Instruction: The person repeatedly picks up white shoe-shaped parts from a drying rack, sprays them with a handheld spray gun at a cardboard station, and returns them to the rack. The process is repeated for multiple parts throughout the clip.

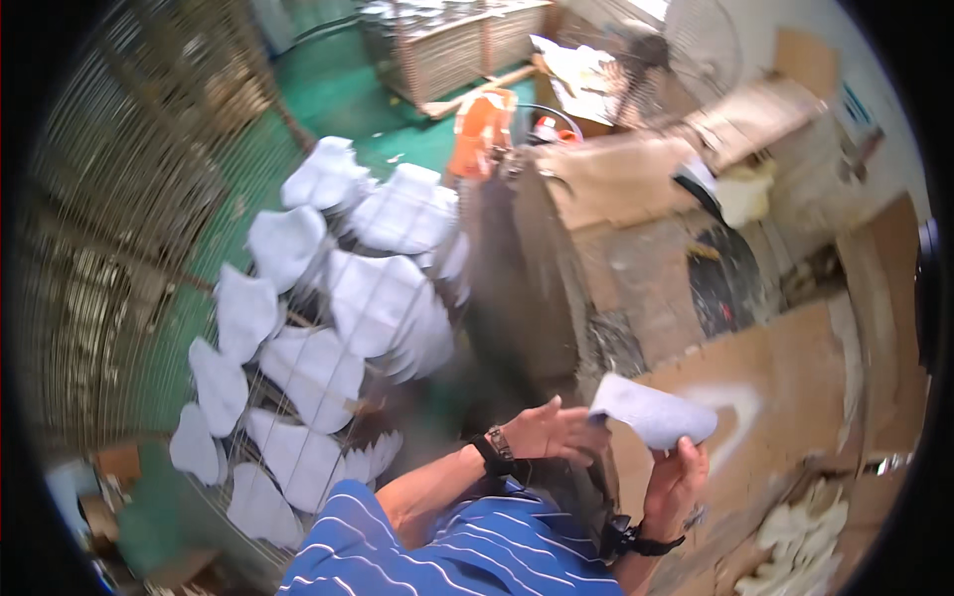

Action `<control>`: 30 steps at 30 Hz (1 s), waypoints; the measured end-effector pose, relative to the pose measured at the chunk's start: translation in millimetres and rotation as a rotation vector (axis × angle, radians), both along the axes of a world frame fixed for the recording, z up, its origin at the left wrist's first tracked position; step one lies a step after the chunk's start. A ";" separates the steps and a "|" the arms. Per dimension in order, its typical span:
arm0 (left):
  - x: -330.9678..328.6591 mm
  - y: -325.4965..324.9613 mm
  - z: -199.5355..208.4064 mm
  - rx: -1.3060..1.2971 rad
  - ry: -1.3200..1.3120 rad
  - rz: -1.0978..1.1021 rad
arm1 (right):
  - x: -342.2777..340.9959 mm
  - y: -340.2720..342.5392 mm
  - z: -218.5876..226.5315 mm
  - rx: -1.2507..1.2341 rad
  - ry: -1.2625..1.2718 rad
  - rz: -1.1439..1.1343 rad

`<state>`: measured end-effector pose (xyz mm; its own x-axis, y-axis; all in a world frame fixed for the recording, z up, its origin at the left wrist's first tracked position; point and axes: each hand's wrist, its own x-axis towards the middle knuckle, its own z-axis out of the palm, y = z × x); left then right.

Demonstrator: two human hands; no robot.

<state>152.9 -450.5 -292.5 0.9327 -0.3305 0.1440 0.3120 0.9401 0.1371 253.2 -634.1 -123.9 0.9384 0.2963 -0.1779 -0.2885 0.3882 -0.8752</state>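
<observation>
A thin white shaped sheet [656, 412], curved and tilted, is pinched at its lower right edge by my right hand [680, 472]. It hangs over the cardboard-covered bench, beside a pale white outline on the board. My left hand [555, 433] is just left of the sheet with its fingers stretched out. Its fingertips come close to the sheet's left edge, but I cannot tell whether they touch. To the left, many similar white sheets [383, 298] lie in overlapping groups on a wire rack [283, 392].
The bench [765, 348] has brown cardboard on top and a dark side facing the rack. An orange object [484, 129] stands at its far end. Crumpled pale cloth [800, 536] lies at lower right. A fan [696, 50] and stacked racks [457, 60] stand farther back.
</observation>
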 end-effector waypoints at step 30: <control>-462.9 73.6 163.1 0.091 0.500 2.664 | -139.8 193.9 -20.5 -0.187 0.053 1.496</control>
<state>-310.0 -376.8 -129.4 -0.6945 0.7195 0.0024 -0.6375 -0.6169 0.4616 113.4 -440.2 -144.4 -0.2087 0.9158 -0.3432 -0.3375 -0.3968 -0.8536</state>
